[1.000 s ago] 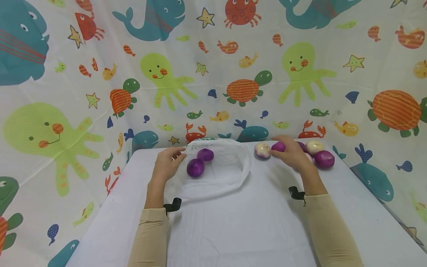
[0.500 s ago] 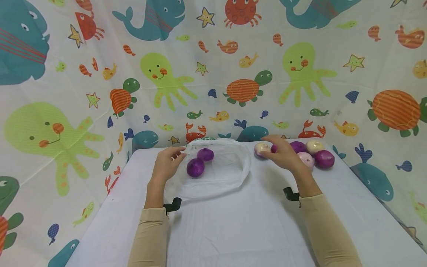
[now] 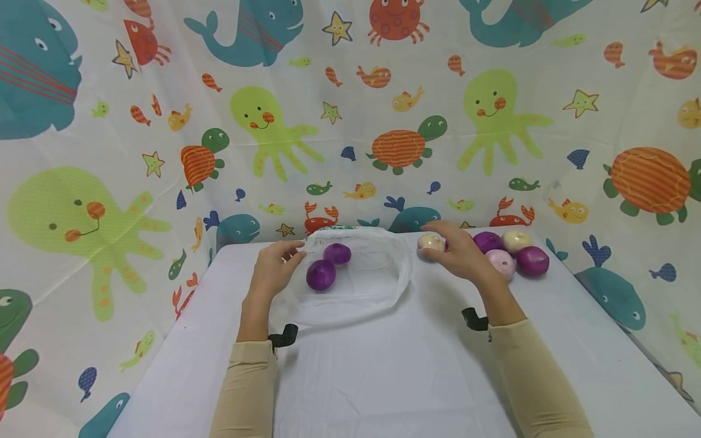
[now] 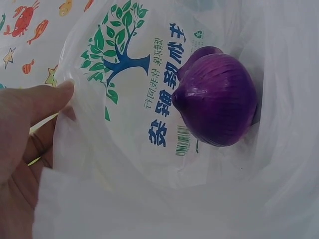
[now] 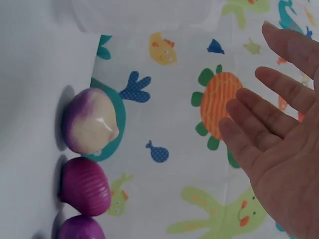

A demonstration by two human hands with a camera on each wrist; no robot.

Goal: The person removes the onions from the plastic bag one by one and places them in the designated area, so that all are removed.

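My left hand (image 3: pixel 272 267) pinches the left rim of a white plastic bag (image 3: pixel 372 310), thumb on the inside in the left wrist view and other fingers partly behind the film. Two purple onions (image 3: pixel 320 275) lie in the bag, one largely covering the other in the left wrist view. My right hand (image 3: pixel 462 250) hovers by a white-and-purple onion (image 3: pixel 429 241), fingers spread and holding nothing in the right wrist view. Beside that onion sits a reddish-purple onion (image 5: pixel 85 186), mostly hidden behind the hand in the head view.
Right of the hand is a cluster: a dark purple onion (image 3: pixel 487 242), a pale yellow onion (image 3: pixel 516 242), a pink onion (image 3: pixel 501 264) and a red-purple onion (image 3: pixel 532 261). A white cloth covers the table (image 3: pixel 394 383). A sea-animal curtain (image 3: pixel 350 91) hangs behind.
My right hand has moved left, from above the purple onions towards the white-and-purple one, uncovering the pink onion. The left hand and the bag have stayed put.
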